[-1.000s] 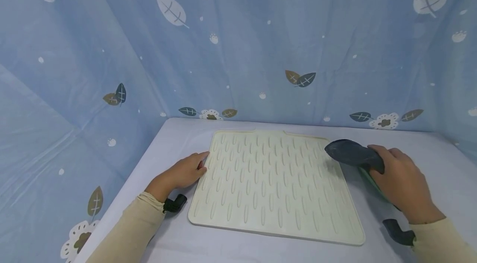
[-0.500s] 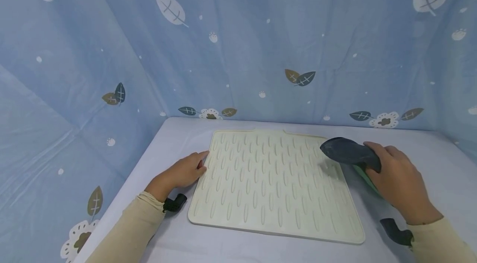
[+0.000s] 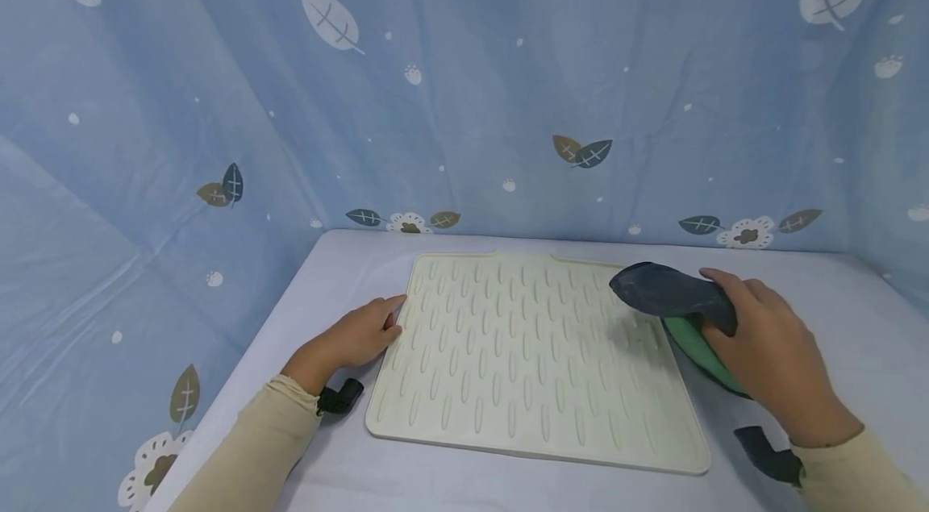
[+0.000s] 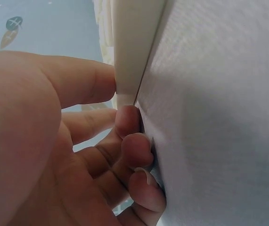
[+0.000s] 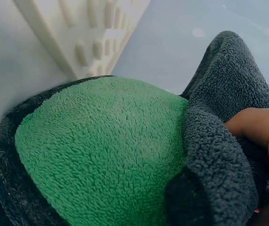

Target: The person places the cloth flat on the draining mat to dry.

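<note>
On the grey table (image 3: 348,254), the right hand (image 3: 769,351) (grip clenched on the cloth (image 3: 675,302)) has slid further over the mat (image 3: 522,351).

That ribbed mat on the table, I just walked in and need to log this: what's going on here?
A person's left hand touches the left edge of a cream ribbed silicone mat lying flat on the table. Their right hand grips a dark grey and green fleece cloth, its dark end raised over the mat's far right corner. Whether the cloth touches the mat is unclear.
</note>
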Available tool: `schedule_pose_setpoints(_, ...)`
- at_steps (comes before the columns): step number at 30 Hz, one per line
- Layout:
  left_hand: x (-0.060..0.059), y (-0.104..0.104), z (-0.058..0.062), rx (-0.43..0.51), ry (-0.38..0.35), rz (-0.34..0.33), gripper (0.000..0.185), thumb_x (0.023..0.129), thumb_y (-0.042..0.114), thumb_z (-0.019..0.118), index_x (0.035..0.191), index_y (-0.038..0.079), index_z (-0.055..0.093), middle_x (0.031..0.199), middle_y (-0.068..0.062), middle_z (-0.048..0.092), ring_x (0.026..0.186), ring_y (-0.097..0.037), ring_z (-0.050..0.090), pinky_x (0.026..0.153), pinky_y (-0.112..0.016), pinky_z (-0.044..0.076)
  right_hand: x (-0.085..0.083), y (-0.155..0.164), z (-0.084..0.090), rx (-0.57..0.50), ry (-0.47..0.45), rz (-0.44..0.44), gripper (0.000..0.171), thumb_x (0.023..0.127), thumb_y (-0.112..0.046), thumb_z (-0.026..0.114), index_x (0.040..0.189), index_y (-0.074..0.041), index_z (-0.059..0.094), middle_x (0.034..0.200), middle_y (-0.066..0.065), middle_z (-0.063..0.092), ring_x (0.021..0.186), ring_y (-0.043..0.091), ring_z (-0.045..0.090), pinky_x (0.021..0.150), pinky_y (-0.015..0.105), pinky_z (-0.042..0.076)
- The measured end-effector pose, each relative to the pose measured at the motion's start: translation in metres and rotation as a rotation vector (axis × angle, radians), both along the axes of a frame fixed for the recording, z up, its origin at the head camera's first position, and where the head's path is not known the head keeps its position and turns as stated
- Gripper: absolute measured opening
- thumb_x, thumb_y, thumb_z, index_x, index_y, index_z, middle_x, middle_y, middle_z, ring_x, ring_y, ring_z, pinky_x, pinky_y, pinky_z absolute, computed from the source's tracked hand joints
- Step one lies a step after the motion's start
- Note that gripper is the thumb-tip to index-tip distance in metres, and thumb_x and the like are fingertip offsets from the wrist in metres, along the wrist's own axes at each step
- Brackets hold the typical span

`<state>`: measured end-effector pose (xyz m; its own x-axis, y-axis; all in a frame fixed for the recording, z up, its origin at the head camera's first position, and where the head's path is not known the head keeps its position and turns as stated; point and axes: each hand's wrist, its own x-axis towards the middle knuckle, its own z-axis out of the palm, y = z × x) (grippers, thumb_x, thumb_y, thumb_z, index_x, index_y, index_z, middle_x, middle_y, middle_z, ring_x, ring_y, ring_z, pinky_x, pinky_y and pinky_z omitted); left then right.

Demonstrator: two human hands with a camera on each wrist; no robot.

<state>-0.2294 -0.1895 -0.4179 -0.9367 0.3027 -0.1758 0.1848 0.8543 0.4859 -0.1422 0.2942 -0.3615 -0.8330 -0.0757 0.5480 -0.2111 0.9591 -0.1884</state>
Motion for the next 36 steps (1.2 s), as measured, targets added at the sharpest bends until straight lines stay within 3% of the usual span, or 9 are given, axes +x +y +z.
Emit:
schedule_pose_setpoints(17, -0.001, -0.001, 0.000, -0.008, 0.007, -0.001, 0.058, 0.103, 0.017, 0.055, 0.155, 0.002, 0.033, 0.088, -0.004, 0.051, 0.073, -0.015, 0.049, 0.067, -0.029, 0.041, 0.012, -0.029, 0.007, 0.021, 0.073, 0.063, 0.070, 0.067, 0.004, 0.083, 0.132, -0.001, 0.057, 0.103, 0.029, 0.061, 0.088, 0.044, 0.061, 0.072, 0.066, 0.050)
schedule_pose_setpoints(36, -0.002, -0.003, -0.003, 0.016, 0.004, -0.008, 0.059, 0.102, 0.016, 0.055, 0.155, 0.001, 0.032, 0.090, -0.004, 0.051, 0.076, -0.015, 0.049, 0.071, -0.031, 0.042, 0.011, -0.055, 0.006, 0.030, 0.129, 0.155, 0.072, 0.065, 0.006, 0.085, 0.131, -0.003, 0.059, 0.105, 0.024, 0.063, 0.094, 0.041, 0.062, 0.072, 0.061, 0.052)
